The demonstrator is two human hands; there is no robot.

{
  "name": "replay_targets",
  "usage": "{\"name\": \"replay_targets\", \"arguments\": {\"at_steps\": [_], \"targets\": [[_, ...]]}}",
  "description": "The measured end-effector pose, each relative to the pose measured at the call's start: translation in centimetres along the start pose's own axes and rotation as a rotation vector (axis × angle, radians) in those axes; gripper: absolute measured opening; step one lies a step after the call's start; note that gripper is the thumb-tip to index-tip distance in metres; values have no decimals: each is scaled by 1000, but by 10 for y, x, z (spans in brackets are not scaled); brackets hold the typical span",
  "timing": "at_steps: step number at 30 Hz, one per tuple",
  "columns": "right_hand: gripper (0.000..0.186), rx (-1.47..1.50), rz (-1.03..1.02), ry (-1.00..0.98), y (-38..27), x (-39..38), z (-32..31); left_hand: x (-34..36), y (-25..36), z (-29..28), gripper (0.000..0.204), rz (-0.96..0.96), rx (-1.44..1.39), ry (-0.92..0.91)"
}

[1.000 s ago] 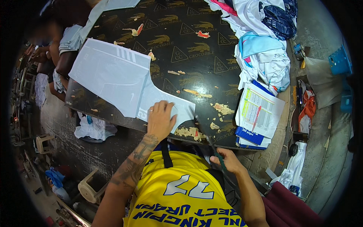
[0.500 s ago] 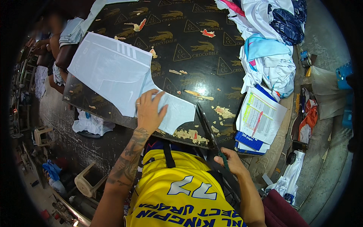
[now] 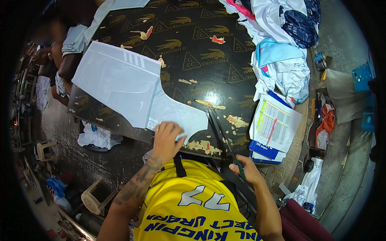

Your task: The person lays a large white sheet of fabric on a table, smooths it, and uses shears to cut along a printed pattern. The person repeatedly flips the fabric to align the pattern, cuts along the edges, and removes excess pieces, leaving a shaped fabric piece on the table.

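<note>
White cut fabric panels [image 3: 120, 76] lie flat along the near left part of a dark table, with stripes at the far end and a narrow strap-like end near me. On the near edge of that narrow end rests my left hand [image 3: 168, 138], its fingers apart and slightly bent, the thumb pointing right. My right hand [image 3: 246, 170] is closed round the green handle of long dark scissors [image 3: 226, 141]. Their blades, a little apart, point away from me over the table, just right of the fabric's narrow end.
The table [image 3: 217, 76] has peeled patches on its surface. Papers with a red pen [image 3: 272, 130] lie at its right edge, below heaped white and blue garments [image 3: 283, 66]. A plastic stool [image 3: 96, 197] stands at lower left. Another person's arm [image 3: 58, 52] shows at far left.
My left hand has slid toward me and slightly right, from the middle of the fabric to its near edge. The right hand and scissors have shifted only slightly.
</note>
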State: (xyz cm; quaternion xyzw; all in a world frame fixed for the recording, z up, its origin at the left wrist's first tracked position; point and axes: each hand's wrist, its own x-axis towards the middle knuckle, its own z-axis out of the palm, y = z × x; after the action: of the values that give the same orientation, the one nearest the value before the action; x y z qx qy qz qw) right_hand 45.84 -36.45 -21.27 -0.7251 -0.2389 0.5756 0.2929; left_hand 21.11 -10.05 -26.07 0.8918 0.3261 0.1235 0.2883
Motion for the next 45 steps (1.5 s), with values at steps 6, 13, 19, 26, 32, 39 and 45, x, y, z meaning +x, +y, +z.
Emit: {"name": "replay_targets", "arguments": {"at_steps": [6, 13, 19, 26, 32, 39, 45], "targets": [[41, 177, 1, 22, 7, -1, 13, -40, -8, 17, 28, 172, 85, 13], [41, 102, 54, -47, 4, 0, 19, -35, -11, 20, 19, 174, 113, -36], [46, -11, 7, -36, 0, -4, 26, -37, -7, -5, 25, 69, 2, 118], [47, -25, 71, -5, 3, -9, 31, 21, -43, -22, 33, -31, 147, 180], [50, -77, 151, -89, 14, -51, 7, -3, -31, -27, 29, -12, 7, 63], [66, -241, 156, -224, 16, -52, 16, -38, -10, -11, 25, 14, 97, 91], [71, -268, 143, -256, 9, -12, 55, -42, -8, -4, 24, 70, -84, -46]]}}
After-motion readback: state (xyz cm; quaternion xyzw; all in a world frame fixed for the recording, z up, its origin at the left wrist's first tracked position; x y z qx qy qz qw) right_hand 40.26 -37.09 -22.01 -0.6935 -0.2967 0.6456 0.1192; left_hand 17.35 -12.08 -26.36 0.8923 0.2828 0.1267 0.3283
